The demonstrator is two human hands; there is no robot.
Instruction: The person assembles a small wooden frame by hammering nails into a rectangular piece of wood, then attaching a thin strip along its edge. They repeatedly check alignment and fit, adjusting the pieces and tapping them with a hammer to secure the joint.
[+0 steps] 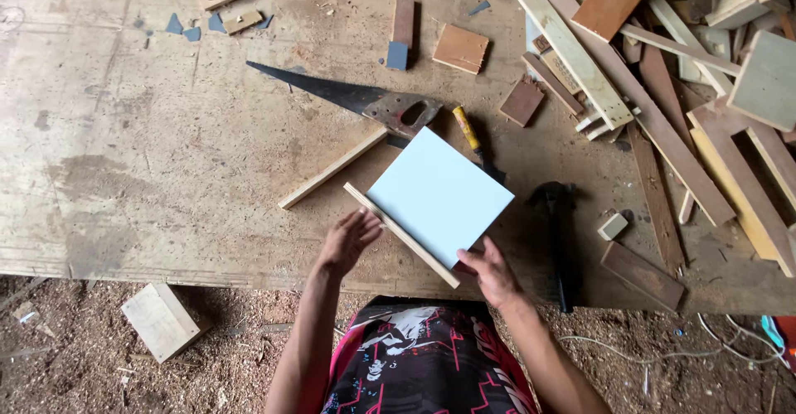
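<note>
- Head view: worn, dusty plywood table [149, 157] over a sawdust floor [215, 356].
- Left hand [348, 242], fingers spread flat, presses a thin pale wooden strip [402, 235].
- Right hand [491, 271] pinches the pale blue square board [439, 194] at its corner.

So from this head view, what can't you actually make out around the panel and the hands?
- Head view: the underside of the pale blue panel, and whether it is fixed to the wooden strip.
- The right hand fingertips, tucked under the panel's corner.
- The chisel tip, behind the panel.
- The hammer handle end, lost in shadow at the table edge.
</note>
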